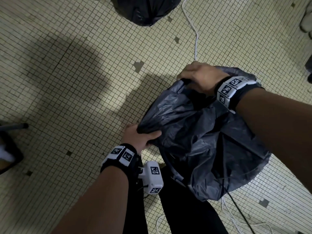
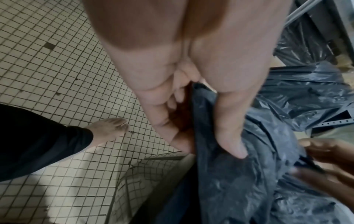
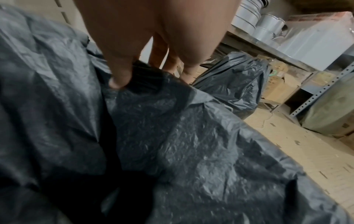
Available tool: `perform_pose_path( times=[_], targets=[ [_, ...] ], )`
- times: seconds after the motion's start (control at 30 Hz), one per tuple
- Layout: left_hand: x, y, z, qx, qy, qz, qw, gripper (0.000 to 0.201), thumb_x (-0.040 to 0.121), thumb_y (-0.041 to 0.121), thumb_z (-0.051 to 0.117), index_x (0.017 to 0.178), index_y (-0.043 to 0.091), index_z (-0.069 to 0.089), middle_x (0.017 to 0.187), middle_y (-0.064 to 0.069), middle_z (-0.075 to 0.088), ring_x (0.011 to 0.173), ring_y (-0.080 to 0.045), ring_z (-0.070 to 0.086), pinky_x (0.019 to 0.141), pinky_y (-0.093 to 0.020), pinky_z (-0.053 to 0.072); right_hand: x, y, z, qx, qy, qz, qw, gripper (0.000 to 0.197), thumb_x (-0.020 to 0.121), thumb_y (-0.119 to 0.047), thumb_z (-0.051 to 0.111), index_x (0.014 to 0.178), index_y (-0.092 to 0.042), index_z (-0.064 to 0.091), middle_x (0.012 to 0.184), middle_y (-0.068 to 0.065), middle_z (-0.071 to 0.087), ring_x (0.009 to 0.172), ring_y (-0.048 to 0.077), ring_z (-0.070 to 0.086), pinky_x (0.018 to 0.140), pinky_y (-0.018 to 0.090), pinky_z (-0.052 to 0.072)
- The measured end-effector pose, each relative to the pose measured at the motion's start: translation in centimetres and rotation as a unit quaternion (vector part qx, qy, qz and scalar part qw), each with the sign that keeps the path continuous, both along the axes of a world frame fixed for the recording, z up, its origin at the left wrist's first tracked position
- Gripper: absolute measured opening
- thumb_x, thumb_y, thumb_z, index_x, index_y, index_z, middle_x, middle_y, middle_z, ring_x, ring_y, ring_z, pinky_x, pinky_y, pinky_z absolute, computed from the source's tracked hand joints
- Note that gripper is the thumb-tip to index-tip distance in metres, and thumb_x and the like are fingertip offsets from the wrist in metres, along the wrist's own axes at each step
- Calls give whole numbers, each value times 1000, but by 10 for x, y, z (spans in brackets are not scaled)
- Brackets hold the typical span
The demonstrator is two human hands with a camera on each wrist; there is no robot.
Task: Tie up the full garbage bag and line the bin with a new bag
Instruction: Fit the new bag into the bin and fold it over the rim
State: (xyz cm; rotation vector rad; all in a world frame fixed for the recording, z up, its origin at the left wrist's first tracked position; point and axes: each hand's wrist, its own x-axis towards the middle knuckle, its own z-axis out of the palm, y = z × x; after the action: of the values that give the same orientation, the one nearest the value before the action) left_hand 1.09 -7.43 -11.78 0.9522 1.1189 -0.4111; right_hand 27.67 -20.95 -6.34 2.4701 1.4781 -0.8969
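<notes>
Step in hand, likely: lining the bin. Thin dark grey plastic bag (image 1: 199, 141) at near right, mouth gripped by left hand (image 1: 141, 137) at its near edge and right hand (image 1: 200, 76) at its far edge. Full black tied bag (image 1: 143, 9) lies far off. Next: spread mouth over rim.

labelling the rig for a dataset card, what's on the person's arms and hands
Both forearms are bare, with no sleeves or gloves. The left hand and right hand each have a black wristband carrying white blocks printed with black-and-white square markers. A white boxy camera unit with the same markers hangs under the left wrist.
</notes>
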Motion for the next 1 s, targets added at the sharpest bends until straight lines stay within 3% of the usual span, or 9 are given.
perform_pose_path(
  times=[0.1, 0.2, 0.27, 0.37, 0.47, 0.6, 0.7, 0.9, 1.0],
  targets=[
    [-5, 2, -3, -40, 9, 19, 999, 42, 69, -4, 86, 104, 11, 70, 98, -4, 78, 87, -22, 76, 66, -33, 61, 6, 3, 1, -31, -25, -12, 999, 40, 92, -11, 54, 130, -23, 57, 123, 9, 62, 117, 33, 54, 87, 50, 54],
    [-16, 11, -7, -22, 34, 11, 999, 40, 74, -8, 80, 109, 6, 66, 104, -12, 75, 100, -32, 71, 77, -44, 62, 10, 4, 12, -86, -30, -20, 996, 39, 89, -29, 42, 124, -26, 57, 115, 8, 63, 110, 33, 57, 84, 49, 55],
    [-22, 21, -11, 38, 39, -9, 999, 34, 77, -5, 80, 107, 7, 68, 107, -15, 73, 100, -33, 71, 74, -39, 62, 13, 1, 16, -109, -27, -45, 993, 42, 87, -36, 38, 122, -26, 59, 112, 7, 63, 106, 33, 59, 85, 49, 55],
    [-24, 26, -15, 109, 17, -32, 993, 28, 83, 4, 78, 109, 10, 70, 103, -11, 75, 96, -29, 72, 61, -26, 59, 16, -3, 10, -103, -34, -85, 990, 27, 97, -15, 49, 120, -23, 59, 104, 8, 63, 96, 32, 61, 81, 47, 56],
    [-16, 14, -10, 49, 15, 29, 998, 22, 89, 22, 74, 108, 12, 68, 105, -11, 74, 94, -28, 73, 59, -25, 58, 13, -4, 4, -80, -56, -64, 993, 29, 93, -13, 57, 121, -21, 55, 105, 8, 61, 98, 31, 57, 86, 50, 53],
    [-25, -7, -5, -71, -9, 109, 991, 76, 61, 45, 90, 123, 11, 60, 117, -11, 72, 96, -27, 74, 68, -35, 60, 3, -2, -1, 0, 1, 29, 1000, 60, 81, -18, 70, 137, -26, 48, 131, 5, 53, 125, 30, 45, 105, 52, 40],
    [-36, -23, -6, -69, -44, 97, 992, 100, 47, 17, 98, 133, 0, 51, 136, -22, 56, 115, -37, 65, 72, -35, 60, 1, 3, -1, 13, 4, 55, 998, 46, 90, -17, 62, 135, -19, 56, 127, 7, 58, 121, 31, 51, 98, 49, 47],
    [-53, -22, -9, -64, -55, 79, 993, 42, 65, 4, 83, 104, -1, 69, 107, -17, 75, 96, -34, 73, 70, -34, 60, 12, 7, 1, -87, -25, 1, 996, 29, 96, -10, 51, 122, -19, 62, 110, 10, 64, 103, 32, 62, 85, 47, 56],
    [-71, -9, -20, 6, -20, 25, 999, 19, 82, -3, 74, 96, 9, 71, 86, -3, 77, 91, -28, 71, 64, -29, 58, 19, 3, 1, -105, -35, -47, 993, 21, 96, -12, 54, 114, -19, 63, 101, 10, 62, 96, 33, 62, 83, 48, 57]
  ],
)
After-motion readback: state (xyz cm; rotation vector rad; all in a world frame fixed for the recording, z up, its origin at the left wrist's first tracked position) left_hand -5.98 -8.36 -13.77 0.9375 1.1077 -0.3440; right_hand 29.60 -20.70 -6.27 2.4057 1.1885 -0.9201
